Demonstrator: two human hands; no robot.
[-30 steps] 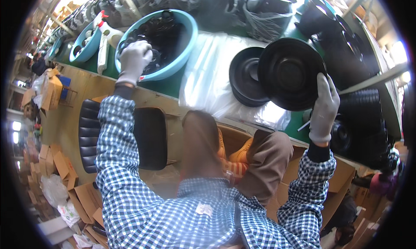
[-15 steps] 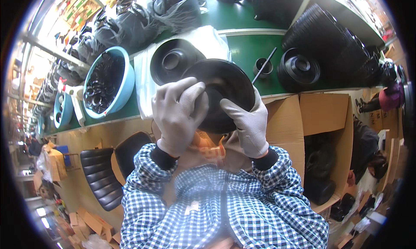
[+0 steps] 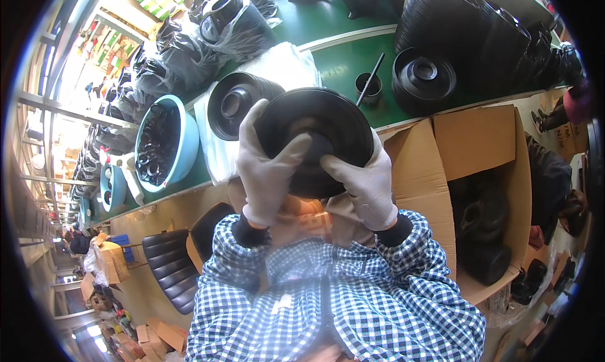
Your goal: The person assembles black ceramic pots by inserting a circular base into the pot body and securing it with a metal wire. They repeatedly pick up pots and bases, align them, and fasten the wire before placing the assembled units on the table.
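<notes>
Between my two gloved hands is a shallow round black plastic dish [image 3: 322,119], its wide face turned up toward me. My left hand [image 3: 271,170] grips the left rim, with the thumb lying on the inner face. On the opposite rim my right hand [image 3: 368,189] is closed, its thumb also pressed inside. The fingers under the dish are hidden. Just behind it, a stack of similar black round parts [image 3: 257,88] lies on white plastic sheeting [image 3: 287,63]. A small black cup [image 3: 372,92] with a thin stick [image 3: 376,69] in it stands beyond, to the right.
A light-blue basin [image 3: 192,144] of small black parts sits left on the green table [image 3: 340,63]. More stacked black parts [image 3: 435,85] are at the right. An opened cardboard box [image 3: 419,192] holding black pieces is beside my right arm; a black chair [image 3: 171,267] stands left.
My left hand has shifted from over the dish's near left side to its left rim, its fingers opening out and wrapping round it. The view has turned slightly; my right hand keeps its grip.
</notes>
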